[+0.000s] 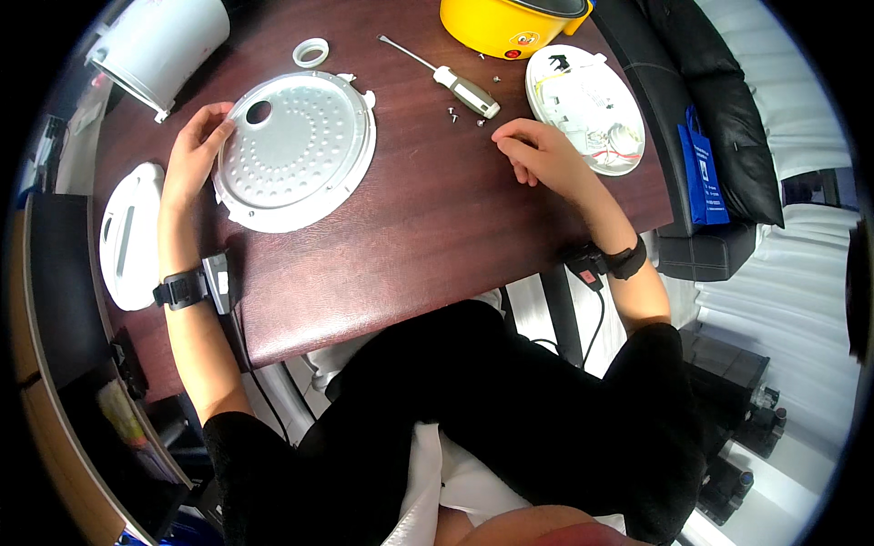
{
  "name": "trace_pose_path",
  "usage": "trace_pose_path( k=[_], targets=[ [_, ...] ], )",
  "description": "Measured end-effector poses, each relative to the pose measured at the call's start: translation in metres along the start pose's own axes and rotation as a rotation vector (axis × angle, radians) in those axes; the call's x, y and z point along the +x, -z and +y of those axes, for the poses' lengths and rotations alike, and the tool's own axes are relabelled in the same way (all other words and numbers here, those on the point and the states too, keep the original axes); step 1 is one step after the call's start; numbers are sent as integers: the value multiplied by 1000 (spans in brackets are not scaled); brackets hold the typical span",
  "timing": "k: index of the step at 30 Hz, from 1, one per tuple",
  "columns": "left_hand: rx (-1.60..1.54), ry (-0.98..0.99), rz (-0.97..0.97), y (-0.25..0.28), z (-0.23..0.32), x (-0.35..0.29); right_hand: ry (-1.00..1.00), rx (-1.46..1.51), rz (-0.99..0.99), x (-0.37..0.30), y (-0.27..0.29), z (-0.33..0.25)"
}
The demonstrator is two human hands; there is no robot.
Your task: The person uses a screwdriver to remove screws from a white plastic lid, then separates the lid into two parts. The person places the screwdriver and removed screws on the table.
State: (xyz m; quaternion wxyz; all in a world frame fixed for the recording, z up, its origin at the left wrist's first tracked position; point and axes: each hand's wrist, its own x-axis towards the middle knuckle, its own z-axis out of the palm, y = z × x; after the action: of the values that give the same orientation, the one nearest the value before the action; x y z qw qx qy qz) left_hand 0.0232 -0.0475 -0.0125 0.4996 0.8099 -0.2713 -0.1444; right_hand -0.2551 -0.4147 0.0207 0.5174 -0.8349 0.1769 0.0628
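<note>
A round silver disc (291,155) with a dimpled face, one dark hole and a white rim lies at the left of the table. My left hand (193,155) grips its left edge, thumb on the rim beside the hole. My right hand (544,156) rests over the table with fingers curled and thumb near the index finger; what they hold, if anything, is hidden. Just right of it lies a white oval base (583,105) with coloured wires inside. A screwdriver (464,91) with a grey-and-white handle lies beyond my right hand, near several small screws (453,116).
A white ring (310,53) sits behind the disc. At the far left lies a white cylindrical housing (168,50); a white oval part (132,237) is left of my forearm. A yellow pot (510,25) stands at the back. A black sofa (719,118) borders the table's right side.
</note>
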Motion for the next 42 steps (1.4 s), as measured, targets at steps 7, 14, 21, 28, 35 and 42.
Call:
trace_pose_path(
  k=[7, 14, 21, 28, 35, 42],
  targets=[
    [-13, -10, 13, -2, 3, -2, 106, -16, 105, -3, 3, 0],
    [-2, 2, 9, -2, 7, -4, 103, -450, 260, 22, -18, -9],
    [23, 5, 7, 0, 1, -2, 283, -698, 291, 23, -27, -42],
    [29, -19, 11, -2, 3, -2, 375, -1097, 358, 54, -54, -39],
    [72, -15, 14, -2, 4, -3, 438, -876, 239, 67, -54, -40],
    [164, -144, 41, -4, -4, 1, 407, -372, 93, 54, -66, -73]
  ],
)
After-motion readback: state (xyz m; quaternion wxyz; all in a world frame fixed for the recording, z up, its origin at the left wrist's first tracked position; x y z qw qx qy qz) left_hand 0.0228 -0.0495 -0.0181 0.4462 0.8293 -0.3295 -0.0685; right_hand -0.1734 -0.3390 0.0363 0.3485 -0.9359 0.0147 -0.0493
